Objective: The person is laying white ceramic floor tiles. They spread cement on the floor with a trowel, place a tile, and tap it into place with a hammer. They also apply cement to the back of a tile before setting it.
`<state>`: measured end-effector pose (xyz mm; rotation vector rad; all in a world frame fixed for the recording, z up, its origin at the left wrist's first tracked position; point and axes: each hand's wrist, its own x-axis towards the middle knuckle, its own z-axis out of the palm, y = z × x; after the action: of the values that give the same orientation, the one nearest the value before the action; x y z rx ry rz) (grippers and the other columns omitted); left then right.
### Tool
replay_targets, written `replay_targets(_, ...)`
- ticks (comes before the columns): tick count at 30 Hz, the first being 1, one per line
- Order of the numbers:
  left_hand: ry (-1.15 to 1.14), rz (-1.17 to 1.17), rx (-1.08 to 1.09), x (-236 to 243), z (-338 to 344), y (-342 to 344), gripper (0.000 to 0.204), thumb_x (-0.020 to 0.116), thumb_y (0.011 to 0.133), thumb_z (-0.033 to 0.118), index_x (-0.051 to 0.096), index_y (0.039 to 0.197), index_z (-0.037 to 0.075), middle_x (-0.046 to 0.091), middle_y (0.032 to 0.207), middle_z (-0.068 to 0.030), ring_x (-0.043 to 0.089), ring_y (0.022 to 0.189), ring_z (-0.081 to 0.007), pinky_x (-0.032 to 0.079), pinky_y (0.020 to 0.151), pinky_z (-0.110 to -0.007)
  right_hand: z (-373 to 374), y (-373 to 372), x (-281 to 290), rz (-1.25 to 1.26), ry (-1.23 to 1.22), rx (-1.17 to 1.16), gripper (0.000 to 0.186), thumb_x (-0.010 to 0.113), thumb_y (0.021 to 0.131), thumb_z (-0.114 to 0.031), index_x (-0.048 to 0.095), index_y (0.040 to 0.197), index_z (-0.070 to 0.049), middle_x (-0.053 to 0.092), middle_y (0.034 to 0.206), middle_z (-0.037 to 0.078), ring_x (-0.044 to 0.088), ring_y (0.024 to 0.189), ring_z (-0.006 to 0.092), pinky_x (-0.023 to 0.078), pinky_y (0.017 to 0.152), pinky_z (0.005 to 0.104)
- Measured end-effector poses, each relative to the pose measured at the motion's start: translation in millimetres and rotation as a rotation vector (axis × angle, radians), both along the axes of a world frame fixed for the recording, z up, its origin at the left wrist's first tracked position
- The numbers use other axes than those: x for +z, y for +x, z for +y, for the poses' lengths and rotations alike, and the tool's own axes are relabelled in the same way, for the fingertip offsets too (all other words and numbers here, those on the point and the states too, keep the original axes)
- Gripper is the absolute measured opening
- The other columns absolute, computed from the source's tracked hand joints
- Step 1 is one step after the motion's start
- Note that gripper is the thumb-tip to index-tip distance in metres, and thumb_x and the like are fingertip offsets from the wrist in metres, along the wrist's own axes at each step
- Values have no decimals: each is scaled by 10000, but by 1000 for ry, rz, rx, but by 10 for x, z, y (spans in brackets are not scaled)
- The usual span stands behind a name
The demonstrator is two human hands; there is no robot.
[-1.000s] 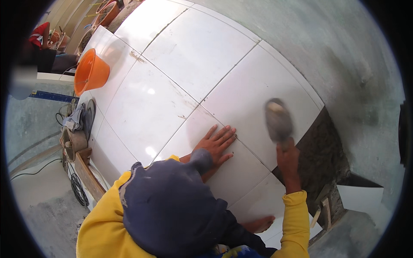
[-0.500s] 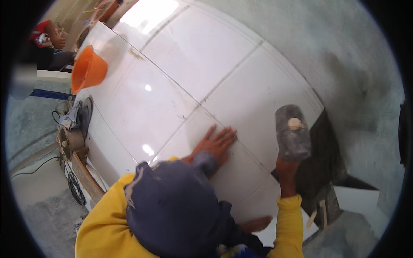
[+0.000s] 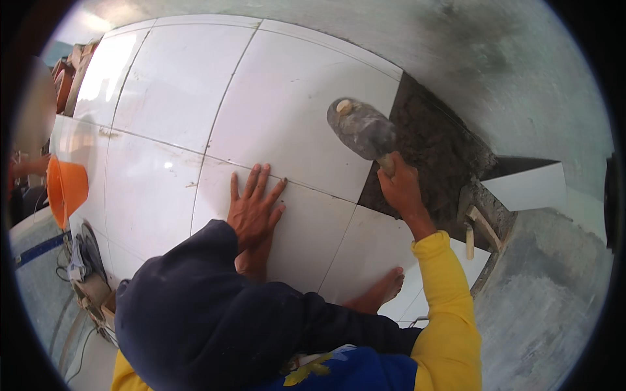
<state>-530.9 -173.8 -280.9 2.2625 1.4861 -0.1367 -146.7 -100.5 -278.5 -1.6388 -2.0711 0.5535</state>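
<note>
My right hand [image 3: 402,189] grips the handle of a black rubber mallet [image 3: 363,130], its head scuffed grey. The head is over a large white floor tile [image 3: 306,85] beside the wall; whether it touches the tile I cannot tell. Fingers spread, my left hand [image 3: 253,205] lies flat on another white tile near the joint between rows. Dark grey mortar [image 3: 427,133] lies exposed at the right edge of the tile under the mallet, just beyond my right hand.
A trowel with a wooden handle [image 3: 470,241] lies right of my foot [image 3: 381,292]. Against the wall leans a cut white tile [image 3: 528,188]. At the left are an orange bucket [image 3: 67,189], a power tool with a dark disc [image 3: 94,251], and part of another person [image 3: 32,168].
My view has turned, so tiles and bucket appear shifted. The mallet's head now points up and left from my right hand. My left hand still lies flat on the tiles.
</note>
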Motion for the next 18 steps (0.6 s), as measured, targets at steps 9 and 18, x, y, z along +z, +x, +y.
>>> replay_targets(9, 36, 31, -42, -30, -41, 40, 610, 610, 1083, 380, 478, 1647, 191, 222, 1791, -243, 163, 1673, -441, 113, 1263, -780, -236, 138, 18, -142, -160, -12, 286, 788, 905, -127, 590, 1093, -40, 693, 775, 223, 714, 796, 498, 562, 658, 554)
replay_targets(18, 69, 7, -33, -74, 16, -17, 644, 683, 1033, 424, 526, 1613, 192, 295, 1772, -208, 255, 1648, -419, 161, 1279, -743, -285, -240, -98, -102, -334, -234, 373, 798, 922, -184, 590, 1185, -22, 710, 931, 331, 748, 937, 487, 588, 827, 536)
